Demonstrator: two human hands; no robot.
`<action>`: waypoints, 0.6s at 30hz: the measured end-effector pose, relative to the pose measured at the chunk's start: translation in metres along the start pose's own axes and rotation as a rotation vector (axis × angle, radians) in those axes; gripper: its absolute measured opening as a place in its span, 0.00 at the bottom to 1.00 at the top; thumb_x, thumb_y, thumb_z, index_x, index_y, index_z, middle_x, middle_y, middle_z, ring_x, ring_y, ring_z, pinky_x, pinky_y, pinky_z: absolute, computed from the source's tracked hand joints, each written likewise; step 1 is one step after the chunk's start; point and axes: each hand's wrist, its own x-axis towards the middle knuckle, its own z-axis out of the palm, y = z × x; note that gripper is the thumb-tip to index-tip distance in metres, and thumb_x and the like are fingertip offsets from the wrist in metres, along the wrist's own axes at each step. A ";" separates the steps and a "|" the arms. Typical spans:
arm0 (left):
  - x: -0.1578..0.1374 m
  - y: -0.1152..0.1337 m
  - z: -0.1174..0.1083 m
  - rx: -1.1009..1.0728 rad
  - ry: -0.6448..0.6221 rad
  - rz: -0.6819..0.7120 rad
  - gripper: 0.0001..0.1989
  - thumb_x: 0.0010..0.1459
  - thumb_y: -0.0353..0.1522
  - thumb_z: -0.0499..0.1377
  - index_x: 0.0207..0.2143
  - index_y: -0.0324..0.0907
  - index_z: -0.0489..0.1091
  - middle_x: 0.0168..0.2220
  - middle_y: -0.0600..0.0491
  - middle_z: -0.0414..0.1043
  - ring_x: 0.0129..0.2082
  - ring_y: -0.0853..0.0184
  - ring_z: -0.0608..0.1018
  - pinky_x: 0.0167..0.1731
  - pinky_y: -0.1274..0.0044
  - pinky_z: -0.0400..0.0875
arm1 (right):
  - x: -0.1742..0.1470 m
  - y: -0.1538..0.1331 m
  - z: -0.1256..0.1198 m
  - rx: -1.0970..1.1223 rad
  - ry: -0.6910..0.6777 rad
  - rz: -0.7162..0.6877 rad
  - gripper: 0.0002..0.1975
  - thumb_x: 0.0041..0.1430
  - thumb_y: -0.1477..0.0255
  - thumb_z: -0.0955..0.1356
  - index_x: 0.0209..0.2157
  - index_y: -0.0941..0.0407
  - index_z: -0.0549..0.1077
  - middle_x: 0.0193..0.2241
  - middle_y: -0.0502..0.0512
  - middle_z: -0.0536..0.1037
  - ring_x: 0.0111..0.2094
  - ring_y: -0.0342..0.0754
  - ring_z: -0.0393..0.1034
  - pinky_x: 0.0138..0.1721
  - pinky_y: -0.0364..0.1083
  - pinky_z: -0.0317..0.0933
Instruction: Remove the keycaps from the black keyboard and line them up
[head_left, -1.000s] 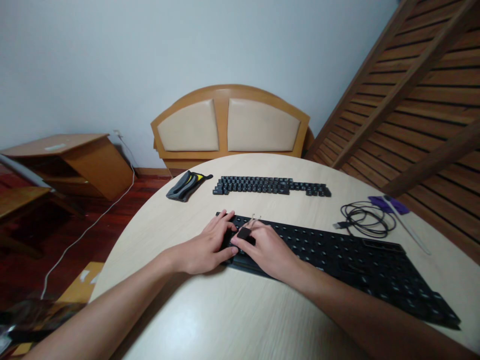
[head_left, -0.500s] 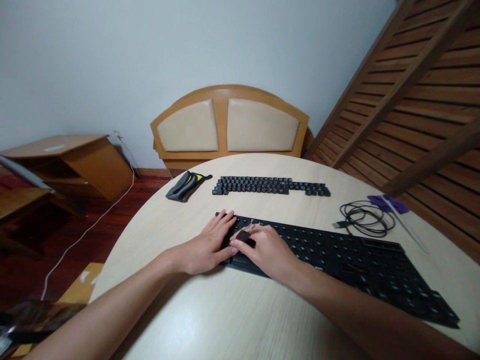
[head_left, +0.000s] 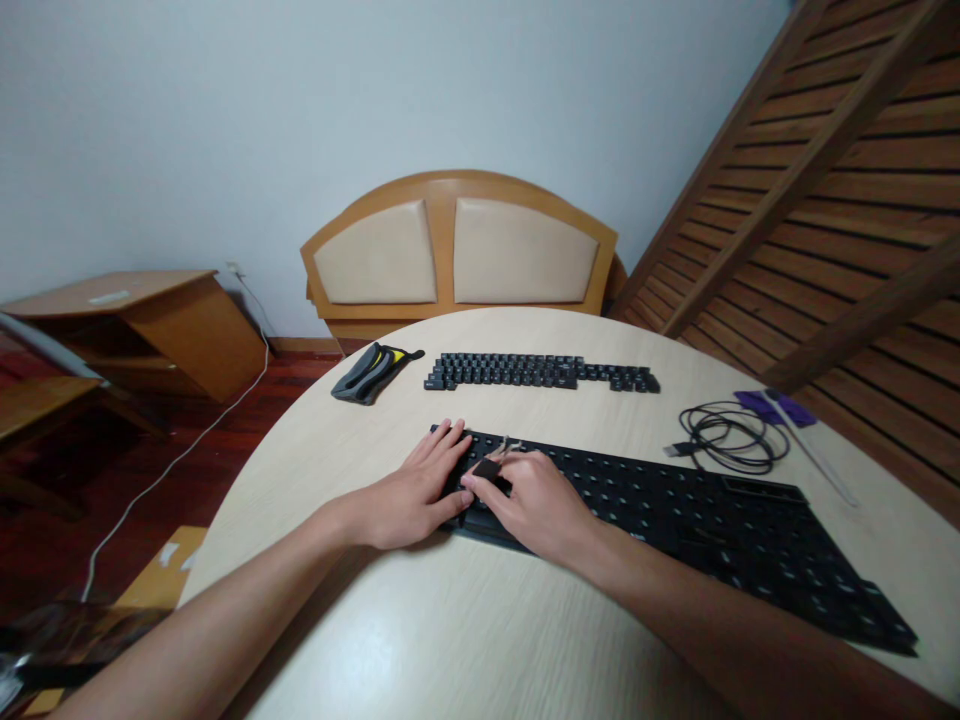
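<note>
A black keyboard (head_left: 622, 487) lies slantwise on the table, its keycaps off over much of it and small pale-topped stems showing. My left hand (head_left: 409, 490) rests flat over its left end with the fingers stretched out, pressing on the frame. Beside it, my right hand (head_left: 544, 505) is closed in a pinch above the keyboard's left part. Between thumb and fingers sits a small dark block-shaped piece (head_left: 487, 468), with a thin greyish end sticking out beyond the fingers; its exact kind is unclear. Removed keycaps (head_left: 510, 370) stand in keyboard-like rows farther back.
On the round table (head_left: 375, 620), a grey-and-yellow pouch-like item (head_left: 375, 372) lies at the back left. To the right are a coiled USB cable (head_left: 731, 437), a purple cloth (head_left: 776, 408) and a thin pale stick (head_left: 814, 450). A padded headboard (head_left: 457, 245) stands behind.
The right hand's pinch has shifted only slightly, and the greyish end has swung a little to the right. My left hand stays in place.
</note>
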 end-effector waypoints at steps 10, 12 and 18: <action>0.000 0.000 0.000 0.005 -0.025 -0.022 0.37 0.68 0.49 0.46 0.70 0.41 0.37 0.71 0.47 0.25 0.69 0.56 0.30 0.67 0.59 0.34 | 0.002 -0.001 -0.005 0.068 -0.042 0.098 0.16 0.66 0.66 0.64 0.28 0.56 0.79 0.28 0.53 0.82 0.26 0.45 0.71 0.29 0.43 0.56; 0.001 0.000 0.000 0.010 -0.024 -0.014 0.37 0.68 0.49 0.46 0.70 0.41 0.37 0.71 0.47 0.25 0.69 0.56 0.30 0.67 0.59 0.34 | 0.003 -0.001 -0.005 0.092 -0.046 0.120 0.16 0.66 0.66 0.64 0.28 0.56 0.79 0.28 0.53 0.82 0.25 0.45 0.71 0.28 0.43 0.56; 0.000 -0.003 0.000 0.020 -0.011 0.006 0.36 0.68 0.48 0.46 0.70 0.42 0.37 0.71 0.47 0.24 0.69 0.56 0.30 0.67 0.60 0.34 | 0.003 -0.002 -0.005 0.120 -0.042 0.149 0.15 0.65 0.66 0.64 0.29 0.57 0.80 0.29 0.54 0.83 0.27 0.46 0.73 0.28 0.43 0.58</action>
